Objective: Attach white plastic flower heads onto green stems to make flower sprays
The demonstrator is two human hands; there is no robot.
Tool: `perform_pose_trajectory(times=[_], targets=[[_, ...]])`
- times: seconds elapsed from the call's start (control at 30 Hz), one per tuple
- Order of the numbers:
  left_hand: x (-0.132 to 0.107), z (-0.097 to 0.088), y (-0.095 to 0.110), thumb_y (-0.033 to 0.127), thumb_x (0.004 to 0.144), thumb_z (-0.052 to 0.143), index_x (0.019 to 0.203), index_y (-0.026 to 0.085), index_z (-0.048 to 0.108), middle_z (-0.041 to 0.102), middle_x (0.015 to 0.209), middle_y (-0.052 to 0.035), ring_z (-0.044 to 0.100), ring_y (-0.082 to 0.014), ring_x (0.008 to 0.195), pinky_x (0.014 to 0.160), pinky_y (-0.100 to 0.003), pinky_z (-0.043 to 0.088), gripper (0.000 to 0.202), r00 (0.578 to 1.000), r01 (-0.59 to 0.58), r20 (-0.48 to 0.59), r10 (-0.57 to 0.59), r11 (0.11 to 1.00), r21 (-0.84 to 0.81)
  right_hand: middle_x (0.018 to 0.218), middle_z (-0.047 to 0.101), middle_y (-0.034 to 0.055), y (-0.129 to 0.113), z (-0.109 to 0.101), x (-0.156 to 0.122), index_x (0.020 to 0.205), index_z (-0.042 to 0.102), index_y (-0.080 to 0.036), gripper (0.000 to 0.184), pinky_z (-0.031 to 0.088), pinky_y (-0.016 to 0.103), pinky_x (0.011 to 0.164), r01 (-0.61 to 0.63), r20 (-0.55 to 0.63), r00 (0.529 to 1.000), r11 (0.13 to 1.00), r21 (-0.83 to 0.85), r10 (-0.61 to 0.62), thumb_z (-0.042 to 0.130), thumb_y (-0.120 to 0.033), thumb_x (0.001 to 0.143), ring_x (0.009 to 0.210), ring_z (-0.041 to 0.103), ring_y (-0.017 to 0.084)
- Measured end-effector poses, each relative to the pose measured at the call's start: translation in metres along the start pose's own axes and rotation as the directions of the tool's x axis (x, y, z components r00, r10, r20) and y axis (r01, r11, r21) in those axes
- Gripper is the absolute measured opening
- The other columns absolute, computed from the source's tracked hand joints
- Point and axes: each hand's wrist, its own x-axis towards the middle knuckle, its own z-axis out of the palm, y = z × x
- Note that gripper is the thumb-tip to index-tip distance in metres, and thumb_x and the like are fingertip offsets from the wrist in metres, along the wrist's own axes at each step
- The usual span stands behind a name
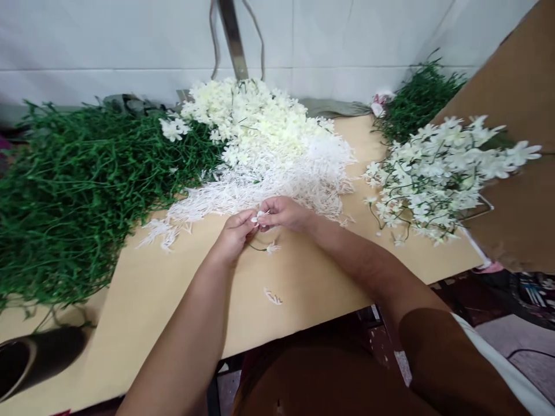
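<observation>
Over the middle of the cardboard-covered table (182,312), my two hands meet with fingers pinched. My left hand (236,232) grips a green artificial flower stem (256,247), and one branch hangs below with a white spiky tip (273,248). Between the fingertips shows a small white artificial flower (261,217), which my right hand (284,212) pinches from the other side. Fingers partly hide the flower and the upper stem. Just beyond my hands lies a pile of thin white flower centres (243,193). Closer to me, a loose white piece (273,297) rests on the table.
Green plastic stems (87,173) are heaped at left, white blossoms (260,115) at the back. Assembled white flower sprays (429,179) lie at right beside a cardboard sheet (515,214), with more green stems (416,98) behind. A dark tube (56,352) sits front left.
</observation>
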Motion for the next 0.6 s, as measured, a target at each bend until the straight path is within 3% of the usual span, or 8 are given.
perform_pose_trajectory(times=[0.27,0.33,0.4,0.43,0.5,0.57,0.6], targets=[[0.002,0.005,-0.001,0.04,0.058,0.074,0.055,0.018,0.043,0.03,0.044,0.0074,0.023,-0.0043,0.041,0.041,-0.02,0.016,0.037,0.998,-0.042,-0.04,0.041,0.999,-0.034,0.054,0.06,-0.0074,-0.001,0.007,0.005,0.068,0.05,-0.021,0.053,0.049,0.028,0.064,0.028,-0.139,0.989,0.986,-0.164,-0.052,0.085,-0.052,0.043,0.056,0.057,0.008],[0.003,0.005,-0.003,0.047,0.059,0.075,0.056,0.018,0.045,0.034,0.046,0.0063,0.029,-0.0051,0.042,0.042,-0.02,0.022,0.042,0.996,-0.072,-0.06,0.068,0.996,-0.057,0.055,0.059,-0.0065,-0.012,0.01,-0.003,0.069,0.049,-0.021,0.048,0.047,0.03,0.063,0.077,-0.146,0.982,0.957,-0.28,-0.122,0.083,-0.051,0.05,0.056,0.055,0.01],[0.004,0.006,-0.005,0.057,0.062,0.072,0.06,0.017,0.053,0.042,0.051,0.0031,0.038,-0.0072,0.046,0.044,-0.021,0.029,0.044,0.992,-0.101,-0.076,0.098,0.994,-0.046,0.058,0.057,-0.0047,-0.033,0.008,-0.018,0.069,0.05,-0.021,0.037,0.045,0.03,0.062,0.14,-0.159,0.956,0.859,-0.492,-0.246,0.078,-0.043,0.06,0.058,0.053,0.011],[0.005,0.006,-0.005,0.06,0.063,0.069,0.063,0.016,0.057,0.046,0.054,0.0015,0.042,-0.0082,0.049,0.045,-0.022,0.033,0.046,0.99,-0.115,-0.082,0.111,0.993,-0.041,0.06,0.057,-0.0038,-0.047,0.005,-0.028,0.068,0.051,-0.02,0.028,0.043,0.03,0.062,0.171,-0.173,0.921,0.763,-0.624,-0.349,0.074,-0.037,0.066,0.059,0.052,0.011],[0.005,0.008,-0.005,0.064,0.066,0.066,0.07,0.015,0.062,0.05,0.06,0.0,0.045,-0.0092,0.052,0.047,-0.023,0.036,0.049,0.987,-0.136,-0.096,0.131,0.99,-0.043,0.069,0.059,-0.0014,-0.079,-0.005,-0.055,0.068,0.053,-0.018,0.018,0.043,0.03,0.066,0.184,-0.186,0.809,0.54,-0.821,-0.558,0.068,-0.027,0.072,0.065,0.052,0.011],[0.005,0.01,-0.006,0.061,0.067,0.067,0.072,0.016,0.062,0.049,0.059,0.0012,0.043,-0.0089,0.051,0.047,-0.022,0.035,0.045,0.985,-0.134,-0.111,0.13,0.99,-0.035,0.072,0.06,-0.0002,-0.115,-0.017,-0.088,0.07,0.055,-0.017,0.012,0.043,0.029,0.065,0.042,-0.252,0.688,0.384,-0.922,-0.681,0.065,-0.021,0.075,0.066,0.051,0.011],[0.006,0.01,-0.006,0.057,0.067,0.068,0.072,0.016,0.062,0.047,0.057,0.0021,0.041,-0.0085,0.05,0.046,-0.022,0.033,0.042,0.986,-0.124,-0.112,0.122,0.992,-0.012,0.072,0.06,0.0006,-0.133,-0.024,-0.106,0.072,0.057,-0.017,0.01,0.043,0.03,0.065,-0.085,-0.307,0.621,0.327,-0.941,-0.722,0.066,-0.02,0.075,0.065,0.051,0.011]])
